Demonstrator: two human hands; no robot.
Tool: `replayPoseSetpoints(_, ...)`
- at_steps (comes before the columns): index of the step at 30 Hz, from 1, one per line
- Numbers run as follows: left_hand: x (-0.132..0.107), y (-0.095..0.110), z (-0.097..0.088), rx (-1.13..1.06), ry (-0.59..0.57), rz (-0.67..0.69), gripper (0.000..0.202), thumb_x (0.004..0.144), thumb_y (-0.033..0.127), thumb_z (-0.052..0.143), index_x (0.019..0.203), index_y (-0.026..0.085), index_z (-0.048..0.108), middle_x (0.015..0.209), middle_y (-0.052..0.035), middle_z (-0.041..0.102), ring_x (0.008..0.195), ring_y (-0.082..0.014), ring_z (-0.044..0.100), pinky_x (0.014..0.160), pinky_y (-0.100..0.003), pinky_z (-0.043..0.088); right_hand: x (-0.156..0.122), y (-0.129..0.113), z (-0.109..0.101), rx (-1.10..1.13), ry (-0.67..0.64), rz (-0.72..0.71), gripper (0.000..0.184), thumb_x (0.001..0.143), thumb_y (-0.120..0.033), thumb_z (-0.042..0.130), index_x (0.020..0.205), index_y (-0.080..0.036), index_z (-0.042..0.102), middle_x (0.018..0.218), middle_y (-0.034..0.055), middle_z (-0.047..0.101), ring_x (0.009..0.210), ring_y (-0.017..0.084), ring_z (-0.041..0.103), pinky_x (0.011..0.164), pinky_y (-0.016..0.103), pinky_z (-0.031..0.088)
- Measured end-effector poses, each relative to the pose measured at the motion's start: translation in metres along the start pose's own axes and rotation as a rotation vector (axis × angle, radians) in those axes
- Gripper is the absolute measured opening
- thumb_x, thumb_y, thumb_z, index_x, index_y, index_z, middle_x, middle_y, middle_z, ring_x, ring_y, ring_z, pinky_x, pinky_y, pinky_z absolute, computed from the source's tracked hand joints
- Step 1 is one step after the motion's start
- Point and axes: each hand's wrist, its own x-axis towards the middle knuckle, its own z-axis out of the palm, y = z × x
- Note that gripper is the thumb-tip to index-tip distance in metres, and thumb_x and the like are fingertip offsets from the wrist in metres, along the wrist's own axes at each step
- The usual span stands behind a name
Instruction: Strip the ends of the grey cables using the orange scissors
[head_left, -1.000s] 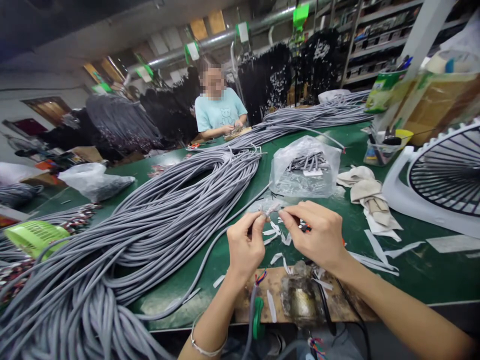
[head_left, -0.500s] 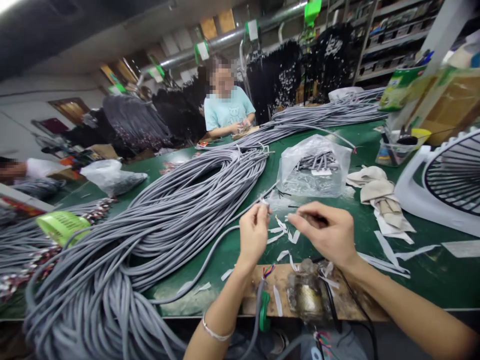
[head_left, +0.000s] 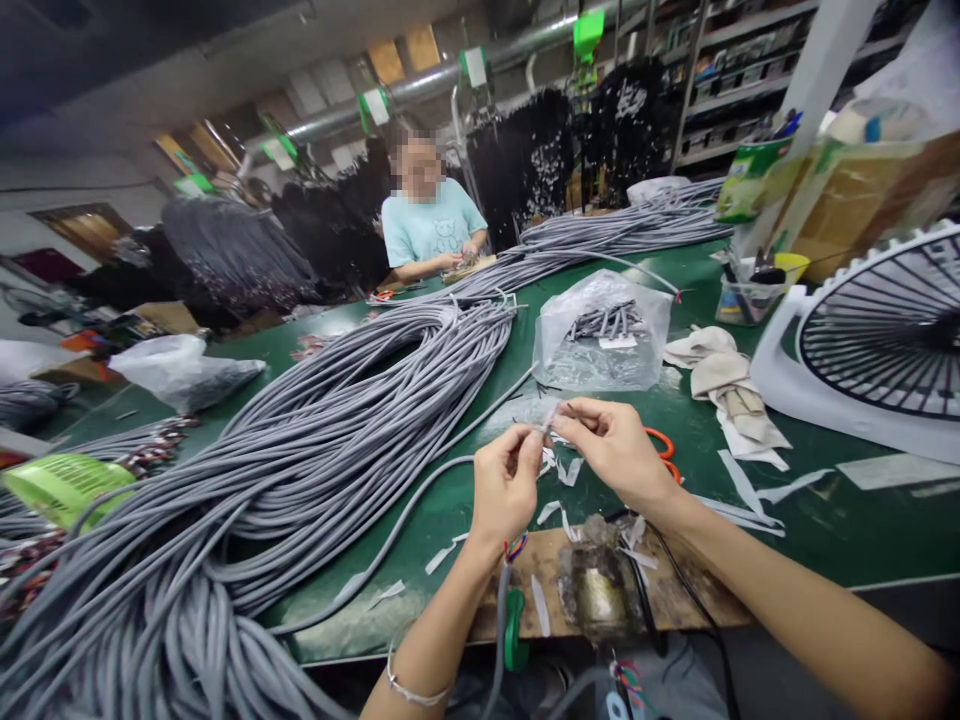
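Note:
My left hand (head_left: pixel 506 490) and my right hand (head_left: pixel 615 447) meet above the green table mat (head_left: pixel 795 530), both pinching the end of a thin grey cable (head_left: pixel 544 422). A small pale strip seems to sit at its tip, too small to make out. The cable runs from my left fingers towards the large heap of grey cable (head_left: pixel 300 440). Orange-handled scissors (head_left: pixel 663 450) lie just past my right hand, partly hidden by it. White paper strips (head_left: pixel 559 470) are scattered beneath my hands.
A wooden board (head_left: pixel 540 590) with a glassy lump (head_left: pixel 600 590) lies at the near edge. Beyond stand a plastic bag of cable ends (head_left: pixel 604 335), cloth scraps (head_left: pixel 724 375) and a white fan (head_left: pixel 862 340). A co-worker (head_left: pixel 431 225) works across the table.
My hands have moved closer together, with my right fingers now at the cable tip. The orange scissors now show beside my right hand. The whole view has shifted slightly.

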Motion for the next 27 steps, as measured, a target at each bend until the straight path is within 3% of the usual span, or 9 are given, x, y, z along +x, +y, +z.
replayPoseSetpoints(5,-0.003,0.001,0.005,-0.020,-0.089,0.014,0.029,0.078,0.038,0.057,0.065,0.012,0.057,0.053,0.0041,0.039,0.048,-0.0065,0.029,0.046,-0.020,0.024,0.000,0.001,0.000,0.107,-0.030,0.021,0.017,0.072,-0.030,0.062,0.069,-0.013,0.062,0.061,-0.0005,0.058,0.055,0.009,0.050,0.050,0.019,0.040)
replayPoseSetpoints(10,-0.002,-0.001,0.006,-0.136,-0.155,-0.031,0.039,0.082,0.045,0.048,0.069,0.011,0.061,0.051,0.0040,0.036,0.046,-0.0060,0.025,0.044,-0.021,0.022,-0.002,-0.005,0.001,0.204,0.068,0.091,0.020,0.071,-0.035,0.063,0.070,-0.015,0.061,0.059,-0.0020,0.054,0.050,0.008,0.047,0.049,0.021,0.045)
replayPoseSetpoints(12,-0.001,-0.004,0.006,-0.193,-0.170,-0.050,0.041,0.083,0.047,0.047,0.067,0.011,0.060,0.050,0.0042,0.034,0.045,-0.0057,0.023,0.043,-0.021,0.019,-0.004,-0.009,0.000,0.221,0.103,0.054,0.020,0.074,-0.036,0.060,0.076,-0.016,0.063,0.062,-0.0018,0.054,0.050,0.007,0.046,0.052,0.023,0.047)
replayPoseSetpoints(16,0.001,-0.008,0.004,-0.449,-0.213,-0.142,0.043,0.078,0.048,0.053,0.054,0.012,0.052,0.048,0.0041,0.034,0.043,-0.0049,0.025,0.040,-0.020,0.018,-0.008,-0.014,-0.005,0.045,0.010,-0.090,0.014,0.073,-0.030,0.062,0.078,-0.017,0.066,0.057,-0.0019,0.053,0.048,0.007,0.043,0.044,0.020,0.039)
replayPoseSetpoints(22,0.004,-0.003,0.001,-0.725,-0.144,-0.364,0.022,0.064,0.031,0.071,0.064,0.010,0.062,0.058,-0.0003,0.052,0.048,-0.0070,0.047,0.045,-0.019,0.035,-0.008,-0.010,-0.008,-0.156,-0.018,-0.164,0.012,0.077,-0.027,0.058,0.077,-0.016,0.062,0.053,-0.0037,0.044,0.046,0.007,0.036,0.042,0.021,0.028)
replayPoseSetpoints(27,0.007,0.000,-0.002,-0.777,-0.090,-0.510,0.026,0.060,0.031,0.073,0.062,0.008,0.061,0.052,-0.0019,0.057,0.039,-0.0062,0.048,0.035,-0.016,0.034,-0.008,-0.007,-0.006,-0.084,-0.060,-0.135,0.013,0.077,-0.028,0.057,0.076,-0.016,0.059,0.055,-0.0040,0.042,0.049,0.007,0.036,0.044,0.021,0.028)
